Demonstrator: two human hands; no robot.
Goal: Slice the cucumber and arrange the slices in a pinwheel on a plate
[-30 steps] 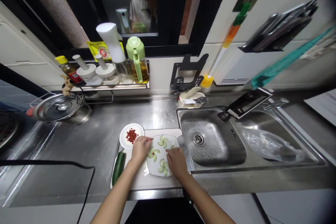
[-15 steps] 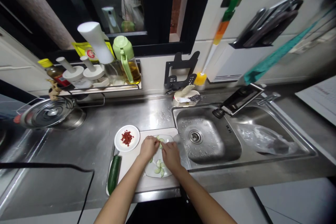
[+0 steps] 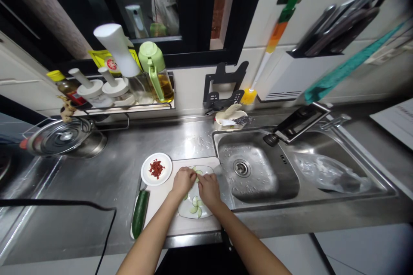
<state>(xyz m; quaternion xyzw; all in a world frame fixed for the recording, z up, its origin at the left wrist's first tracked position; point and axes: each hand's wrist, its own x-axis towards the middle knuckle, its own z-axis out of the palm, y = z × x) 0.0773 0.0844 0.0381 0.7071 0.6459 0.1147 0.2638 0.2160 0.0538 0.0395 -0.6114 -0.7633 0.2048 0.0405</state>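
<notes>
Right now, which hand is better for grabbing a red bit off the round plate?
Probably the left hand. It's closer to the round white plate with the red pieces. The right hand would likely have to reach past it.

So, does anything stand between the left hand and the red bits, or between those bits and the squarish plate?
Only the round plate's rim lies between the left hand and the red bits. Towards the squarish plate, the left hand itself is in the way, over its left edge.
</notes>
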